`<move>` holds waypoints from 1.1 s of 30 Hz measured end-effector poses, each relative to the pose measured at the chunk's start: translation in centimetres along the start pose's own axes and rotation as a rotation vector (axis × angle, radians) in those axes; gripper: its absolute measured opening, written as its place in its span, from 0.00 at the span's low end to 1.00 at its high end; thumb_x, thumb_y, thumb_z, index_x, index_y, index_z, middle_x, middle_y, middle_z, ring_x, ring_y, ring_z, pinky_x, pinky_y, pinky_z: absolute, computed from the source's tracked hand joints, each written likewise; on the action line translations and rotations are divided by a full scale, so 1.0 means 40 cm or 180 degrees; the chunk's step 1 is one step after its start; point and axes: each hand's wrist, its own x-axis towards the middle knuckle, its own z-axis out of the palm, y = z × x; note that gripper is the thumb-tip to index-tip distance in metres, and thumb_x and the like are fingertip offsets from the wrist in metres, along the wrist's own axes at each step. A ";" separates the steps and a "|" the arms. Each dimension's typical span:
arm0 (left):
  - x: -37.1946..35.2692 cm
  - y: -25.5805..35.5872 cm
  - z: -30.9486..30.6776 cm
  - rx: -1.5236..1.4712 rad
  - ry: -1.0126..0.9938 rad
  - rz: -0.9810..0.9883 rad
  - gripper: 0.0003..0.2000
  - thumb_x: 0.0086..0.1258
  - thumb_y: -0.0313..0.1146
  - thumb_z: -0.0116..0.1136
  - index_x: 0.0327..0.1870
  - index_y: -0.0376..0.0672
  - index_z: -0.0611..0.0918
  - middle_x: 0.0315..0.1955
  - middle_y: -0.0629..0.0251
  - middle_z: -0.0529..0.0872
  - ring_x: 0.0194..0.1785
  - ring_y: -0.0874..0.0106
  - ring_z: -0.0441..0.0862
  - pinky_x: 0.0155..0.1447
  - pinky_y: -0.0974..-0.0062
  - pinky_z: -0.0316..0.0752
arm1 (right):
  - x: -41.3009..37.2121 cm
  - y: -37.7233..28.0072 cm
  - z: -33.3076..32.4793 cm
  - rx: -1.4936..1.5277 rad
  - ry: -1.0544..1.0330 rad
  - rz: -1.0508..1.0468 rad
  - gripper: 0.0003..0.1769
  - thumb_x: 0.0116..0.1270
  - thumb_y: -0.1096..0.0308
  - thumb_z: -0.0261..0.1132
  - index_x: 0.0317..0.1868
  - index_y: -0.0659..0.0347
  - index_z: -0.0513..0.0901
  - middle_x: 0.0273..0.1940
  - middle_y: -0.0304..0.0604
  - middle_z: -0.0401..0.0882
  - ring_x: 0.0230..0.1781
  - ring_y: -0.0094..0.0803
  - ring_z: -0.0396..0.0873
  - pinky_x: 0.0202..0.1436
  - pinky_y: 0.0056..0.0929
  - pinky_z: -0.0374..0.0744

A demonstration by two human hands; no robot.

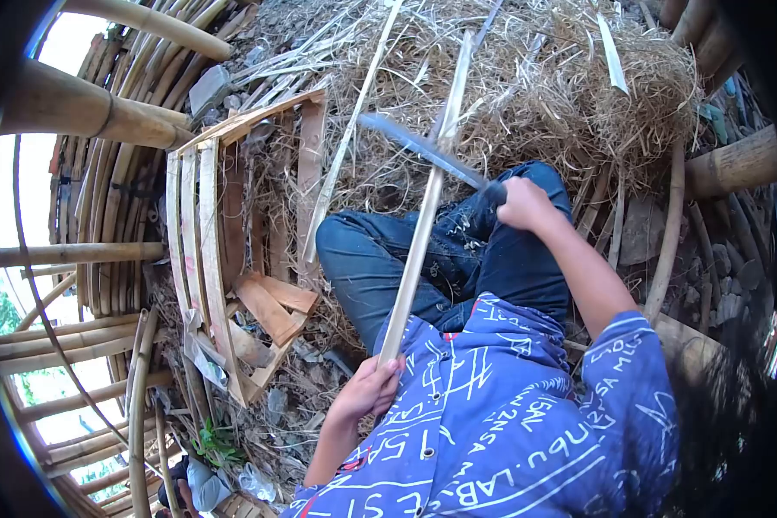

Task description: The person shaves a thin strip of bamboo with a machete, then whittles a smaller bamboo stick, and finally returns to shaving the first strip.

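Observation:
A long pale bamboo strip (417,250) runs from the person's waist up past the knees. My left hand (375,388) is closed round its lower end, at the side of the blue patterned shirt. My right hand (523,205) grips the dark handle of a long knife (432,155) above the right knee. The knife's blade points to the upper left and crosses the strip; whether it touches the strip is hard to tell. Another thin strip (354,129) lies to the left of the knife.
A wooden crate (209,233) with loose wood pieces (272,306) stands at the left. Heaped shavings (570,95) cover the ground ahead. Bamboo poles (86,104) line the left side, and another pole (734,164) is at the right. A person (205,488) is partly visible at the lower left.

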 end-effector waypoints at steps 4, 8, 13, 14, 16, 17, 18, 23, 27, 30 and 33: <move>-0.009 0.020 0.009 0.0070 0.0028 0.0006 0.11 0.82 0.40 0.40 0.47 0.42 0.71 0.12 0.79 0.59 0.09 0.84 0.53 0.12 0.82 0.54 | -0.052 -0.044 -0.026 -0.0060 -0.0114 -0.0322 0.15 0.47 0.68 0.63 0.35 0.68 0.83 0.38 0.62 0.84 0.44 0.57 0.83 0.52 0.48 0.80; -0.019 0.027 0.002 0.0238 0.0222 -0.0062 0.11 0.82 0.40 0.41 0.48 0.42 0.71 0.13 0.79 0.60 0.10 0.84 0.55 0.13 0.83 0.57 | -0.095 -0.041 -0.032 -0.0750 -0.0547 -0.0654 0.17 0.45 0.66 0.66 0.37 0.61 0.86 0.39 0.56 0.86 0.44 0.52 0.84 0.52 0.45 0.81; 0.000 0.034 0.005 0.0312 0.0192 0.0040 0.12 0.82 0.40 0.41 0.47 0.40 0.72 0.14 0.76 0.64 0.11 0.82 0.60 0.14 0.80 0.63 | -0.024 -0.008 0.021 -0.0085 0.0169 -0.0125 0.13 0.48 0.66 0.64 0.36 0.62 0.84 0.39 0.58 0.85 0.44 0.54 0.83 0.52 0.47 0.81; 0.002 0.036 0.006 0.0239 0.0071 0.0106 0.13 0.82 0.40 0.41 0.47 0.39 0.73 0.15 0.75 0.67 0.11 0.81 0.63 0.15 0.80 0.65 | -0.028 -0.009 0.053 0.0106 0.0240 -0.0113 0.14 0.49 0.66 0.64 0.36 0.63 0.84 0.39 0.59 0.85 0.44 0.55 0.83 0.52 0.48 0.80; 0.005 0.027 0.004 0.0247 0.0169 0.0166 0.14 0.82 0.40 0.41 0.45 0.39 0.75 0.16 0.73 0.70 0.13 0.80 0.66 0.17 0.80 0.69 | -0.086 -0.034 0.068 0.0516 0.0254 -0.0154 0.14 0.50 0.66 0.63 0.36 0.64 0.83 0.39 0.61 0.84 0.44 0.58 0.82 0.52 0.50 0.80; 0.010 0.023 -0.001 0.0304 0.0261 0.0191 0.15 0.82 0.41 0.42 0.43 0.38 0.76 0.18 0.71 0.73 0.15 0.80 0.70 0.20 0.80 0.72 | -0.121 -0.045 0.076 0.0689 0.0366 -0.0242 0.14 0.50 0.66 0.63 0.37 0.64 0.84 0.38 0.62 0.84 0.44 0.59 0.82 0.52 0.50 0.80; 0.015 0.017 -0.008 0.0376 0.0444 0.0121 0.16 0.81 0.42 0.44 0.40 0.37 0.77 0.21 0.68 0.76 0.18 0.78 0.74 0.24 0.78 0.76 | -0.149 -0.053 0.087 0.0532 0.0410 -0.0119 0.15 0.51 0.64 0.64 0.39 0.63 0.84 0.37 0.62 0.84 0.43 0.59 0.82 0.52 0.50 0.80; 0.045 -0.004 0.011 0.2044 0.1361 0.0651 0.20 0.75 0.47 0.55 0.35 0.34 0.80 0.21 0.69 0.79 0.22 0.77 0.72 0.27 0.71 0.69 | -0.248 -0.055 0.104 0.0209 0.0158 -0.0478 0.17 0.52 0.58 0.69 0.38 0.61 0.83 0.34 0.60 0.84 0.39 0.58 0.83 0.47 0.52 0.81; 0.050 -0.015 0.036 0.2418 0.1417 0.1407 0.20 0.75 0.47 0.55 0.39 0.33 0.79 0.24 0.69 0.80 0.22 0.76 0.74 0.28 0.71 0.71 | -0.327 -0.072 0.098 0.0715 -0.0352 -0.0722 0.25 0.58 0.45 0.70 0.35 0.64 0.83 0.30 0.61 0.83 0.36 0.59 0.83 0.40 0.48 0.80; 0.035 0.009 0.063 0.1927 0.1024 0.1036 0.19 0.76 0.47 0.53 0.38 0.35 0.78 0.23 0.70 0.78 0.22 0.77 0.75 0.28 0.73 0.72 | -0.375 -0.083 0.110 0.0960 -0.0558 -0.0912 0.26 0.63 0.45 0.66 0.35 0.65 0.82 0.29 0.62 0.82 0.34 0.59 0.82 0.37 0.47 0.78; 0.039 -0.002 0.071 0.1278 0.0574 0.0525 0.18 0.78 0.47 0.50 0.34 0.39 0.76 0.20 0.73 0.74 0.21 0.81 0.74 0.25 0.79 0.71 | -0.400 -0.108 0.093 0.0793 -0.0892 -0.1094 0.25 0.65 0.46 0.65 0.37 0.66 0.83 0.28 0.62 0.81 0.34 0.60 0.81 0.36 0.47 0.77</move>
